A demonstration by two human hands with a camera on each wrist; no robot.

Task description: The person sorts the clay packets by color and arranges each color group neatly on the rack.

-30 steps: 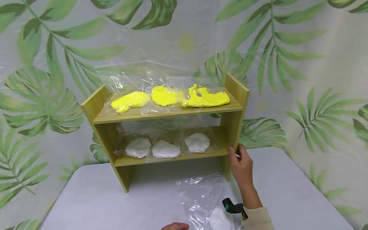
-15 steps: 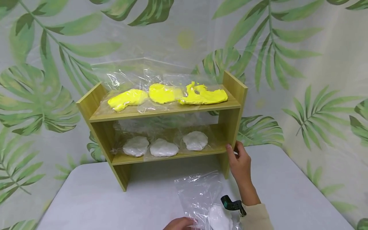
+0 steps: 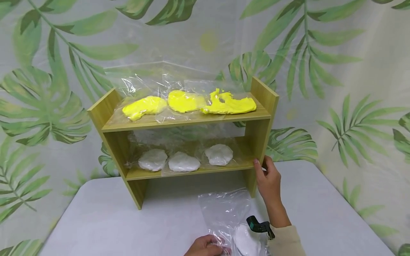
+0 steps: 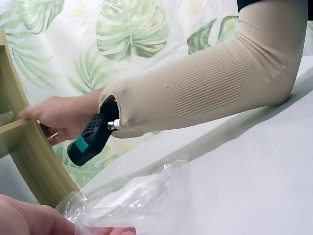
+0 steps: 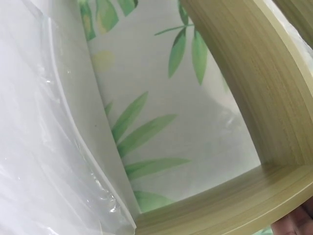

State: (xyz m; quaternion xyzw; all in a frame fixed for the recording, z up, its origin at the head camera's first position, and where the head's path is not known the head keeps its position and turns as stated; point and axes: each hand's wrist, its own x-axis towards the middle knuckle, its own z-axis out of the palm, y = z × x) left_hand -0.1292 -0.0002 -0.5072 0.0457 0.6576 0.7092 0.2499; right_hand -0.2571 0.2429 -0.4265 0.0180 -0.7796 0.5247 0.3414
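A small two-tier wooden shelf (image 3: 189, 122) stands on the table. My right hand (image 3: 269, 183) grips its right side panel, thumb on the front edge and fingers behind. In the right wrist view only a bit of the fingers (image 5: 296, 223) shows beside the wood. Before the shelf lies a clear plastic bag (image 3: 221, 206) with a white, dough-like lump (image 3: 246, 240) in it. My left hand (image 3: 206, 246) pinches the left side of this bag, fingers curled. From the left wrist, the hand (image 4: 34, 218) shows at lower left, against the bag (image 4: 142, 196).
Several bagged lumps rest on the shelf: yellow ones such as the middle yellow lump (image 3: 184, 101) on top, white ones such as the middle white lump (image 3: 183, 163) below. A white table (image 3: 96, 213) carries everything. Behind hangs a leaf-patterned cloth (image 3: 205, 21).
My left hand has come in from the bottom edge, up and right onto the bag, and its fingers now pinch the plastic. My right hand stays on the shelf's side panel.
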